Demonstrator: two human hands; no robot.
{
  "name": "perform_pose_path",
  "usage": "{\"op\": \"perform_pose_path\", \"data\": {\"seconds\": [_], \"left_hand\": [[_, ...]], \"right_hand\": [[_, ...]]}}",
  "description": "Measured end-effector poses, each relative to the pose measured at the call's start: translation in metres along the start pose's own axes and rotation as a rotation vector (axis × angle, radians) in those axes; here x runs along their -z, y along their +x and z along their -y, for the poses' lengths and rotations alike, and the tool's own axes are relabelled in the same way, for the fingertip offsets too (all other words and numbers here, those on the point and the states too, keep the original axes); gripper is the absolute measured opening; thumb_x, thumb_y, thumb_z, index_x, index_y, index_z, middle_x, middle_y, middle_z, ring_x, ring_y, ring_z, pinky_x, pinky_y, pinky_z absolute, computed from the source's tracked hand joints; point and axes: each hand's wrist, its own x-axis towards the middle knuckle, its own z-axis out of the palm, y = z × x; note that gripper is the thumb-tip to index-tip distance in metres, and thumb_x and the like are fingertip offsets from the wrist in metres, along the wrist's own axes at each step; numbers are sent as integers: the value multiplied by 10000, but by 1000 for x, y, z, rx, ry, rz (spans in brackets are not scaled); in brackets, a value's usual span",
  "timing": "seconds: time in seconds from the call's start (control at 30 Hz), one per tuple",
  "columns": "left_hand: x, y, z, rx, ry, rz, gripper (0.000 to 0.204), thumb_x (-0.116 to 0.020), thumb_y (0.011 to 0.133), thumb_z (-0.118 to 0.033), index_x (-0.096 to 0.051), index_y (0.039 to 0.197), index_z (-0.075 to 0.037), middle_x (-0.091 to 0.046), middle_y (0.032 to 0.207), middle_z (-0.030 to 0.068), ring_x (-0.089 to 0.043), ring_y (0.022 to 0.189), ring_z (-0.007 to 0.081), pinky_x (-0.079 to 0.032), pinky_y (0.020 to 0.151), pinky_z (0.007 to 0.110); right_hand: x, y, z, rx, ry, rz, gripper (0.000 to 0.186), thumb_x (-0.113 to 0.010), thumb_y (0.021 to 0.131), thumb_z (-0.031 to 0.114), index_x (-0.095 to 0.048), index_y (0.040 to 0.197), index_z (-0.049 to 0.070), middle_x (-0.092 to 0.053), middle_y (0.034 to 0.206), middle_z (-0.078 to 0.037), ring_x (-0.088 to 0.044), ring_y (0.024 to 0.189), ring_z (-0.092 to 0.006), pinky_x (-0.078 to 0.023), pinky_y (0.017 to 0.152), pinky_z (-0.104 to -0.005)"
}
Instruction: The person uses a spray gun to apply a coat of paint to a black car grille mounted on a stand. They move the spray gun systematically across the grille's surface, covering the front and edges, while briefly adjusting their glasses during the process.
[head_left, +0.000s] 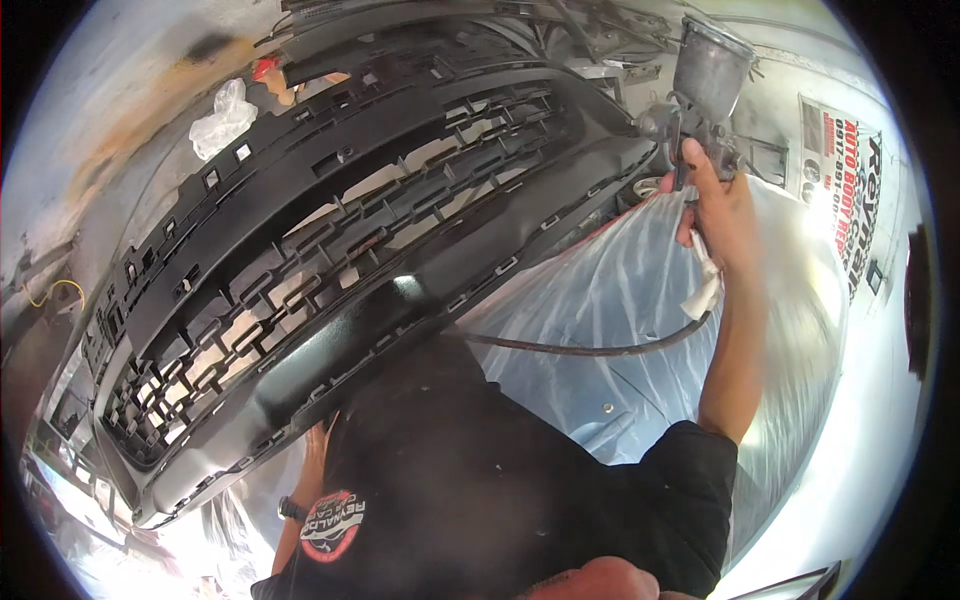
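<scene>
At the upper right, my right hand [725, 215] is wrapped round a metal spray gun [684, 132] with a cup [712, 72] on top. A dark air hose [600, 349] runs from below that hand to the left, with a white wrapping [703, 292] near the gun end. A large black car bumper with a grille [330, 345] stretches diagonally across the left and middle, its far right end close to the gun. My left forearm [308, 470], wearing a dark wristwatch [291, 508], goes up behind the bumper's lower edge, which hides my left hand.
Clear plastic sheeting [640, 300] hangs over a bluish surface beside my right arm. A white plastic bag [224, 118] lies beyond the bumper. A printed poster [840, 190] is on the right wall. A yellow cord [60, 287] shows at the far left.
</scene>
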Motion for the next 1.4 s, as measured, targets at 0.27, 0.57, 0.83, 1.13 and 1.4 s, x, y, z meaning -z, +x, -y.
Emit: {"op": "perform_pose_path", "data": {"seconds": [0.27,0.57,0.83,1.13,1.4], "left_hand": [[4,0,7,-3,-10,24,1101,-689,710,46,-104,1611,-197,-146,1604,283,-230,1473,470,-214,1228,526],[5,-14,19,-18,-46,25,1098,-681,712,55,-102,1611,-196,-145,1605,281,-232,1474,467,-215,1229,525],[8,-22,21,-31,-38,8,1095,-673,714,63,-101,1611,-196,-144,1606,280,-234,1474,463,-215,1229,524],[12,-22,19,-58,-27,-3,1092,-664,715,72,-99,1611,-196,-144,1607,278,-237,1475,460,-216,1229,524],[13,-23,18,-41,-2,-10,1090,-656,717,80,-98,1611,-195,-143,1608,276,-239,1475,456,-216,1229,523]], "right_hand": [[-18,-14,26,-36,26,150,616,-645,934,523,-563,1113,-60,-684,801,-122,-501,378,-165,-375,344,-289],[-32,-7,31,-51,-154,-36,609,-643,935,523,-586,992,-81,-640,735,-96,-521,379,-156,-390,378,-282],[-47,-78,56,-64,32,234,468,-646,966,418,-609,1081,-34,-641,770,-55,-537,418,-120,-390,381,-270],[-72,-119,78,-12,196,496,436,-692,942,377,-634,1137,-8,-669,803,-55,-533,456,-104,-410,429,-239],[-28,-49,22,-44,94,163,583,-629,945,525,-644,1078,-42,-648,761,-72,-515,409,-135,-388,381,-259]]}}
